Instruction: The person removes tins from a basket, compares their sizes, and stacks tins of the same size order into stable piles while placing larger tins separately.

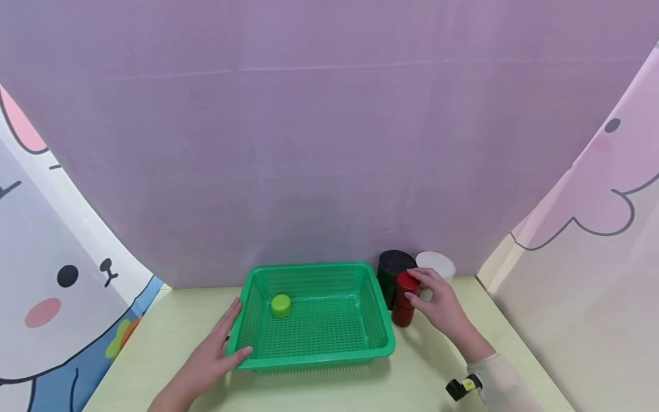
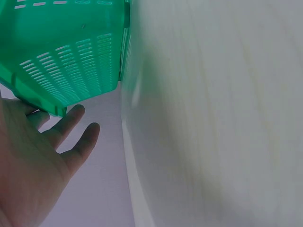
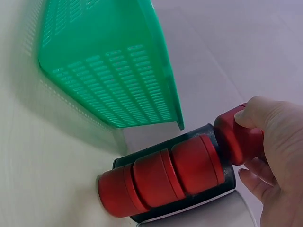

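My right hand [image 1: 440, 303] pinches a small red cylinder [image 3: 236, 137] between thumb and fingers. In the right wrist view it sits at the upper end of a stack of red cylinders [image 3: 154, 177], slightly out of line with them. The stack stands just right of a green plastic basket [image 1: 314, 360]. My left hand [image 1: 211, 352] rests at the basket's left side, its thumb on the front left corner of the rim. In the left wrist view its fingers [image 2: 85, 142] spread out fairly straight. Inside the basket, toward the left, lies a small lime-green cylinder [image 1: 281, 306].
Behind the red stack stands a black cylinder [image 1: 393, 263], with a white cylinder [image 1: 436, 262] to its right. A purple cloth wall [image 1: 309, 143] rises behind the pale wooden table [image 1: 309, 395]. Printed panels flank both sides.
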Demonstrator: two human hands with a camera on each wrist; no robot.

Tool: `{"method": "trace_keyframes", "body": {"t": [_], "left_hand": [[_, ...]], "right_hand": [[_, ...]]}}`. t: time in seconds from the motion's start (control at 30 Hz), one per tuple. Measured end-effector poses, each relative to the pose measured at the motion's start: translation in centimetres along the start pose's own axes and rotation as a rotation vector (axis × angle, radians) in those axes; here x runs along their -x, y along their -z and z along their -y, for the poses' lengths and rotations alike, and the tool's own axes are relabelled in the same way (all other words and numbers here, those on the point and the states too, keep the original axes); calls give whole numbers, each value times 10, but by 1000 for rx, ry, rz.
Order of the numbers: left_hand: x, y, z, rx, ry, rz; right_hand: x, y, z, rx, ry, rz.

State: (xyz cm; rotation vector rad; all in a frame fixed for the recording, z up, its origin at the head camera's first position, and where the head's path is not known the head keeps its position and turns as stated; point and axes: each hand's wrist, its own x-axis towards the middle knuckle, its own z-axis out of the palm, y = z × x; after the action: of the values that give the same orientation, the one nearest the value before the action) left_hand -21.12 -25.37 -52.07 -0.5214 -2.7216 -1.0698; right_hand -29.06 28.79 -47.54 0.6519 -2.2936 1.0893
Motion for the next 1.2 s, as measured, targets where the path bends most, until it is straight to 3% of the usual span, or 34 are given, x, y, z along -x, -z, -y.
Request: {"method": "trace_keyframes", "body": {"t": [1.2], "left_hand": [[3, 1, -4, 12, -21, -24]], "right_hand": [[8, -4, -13, 3, -64, -18]]}}
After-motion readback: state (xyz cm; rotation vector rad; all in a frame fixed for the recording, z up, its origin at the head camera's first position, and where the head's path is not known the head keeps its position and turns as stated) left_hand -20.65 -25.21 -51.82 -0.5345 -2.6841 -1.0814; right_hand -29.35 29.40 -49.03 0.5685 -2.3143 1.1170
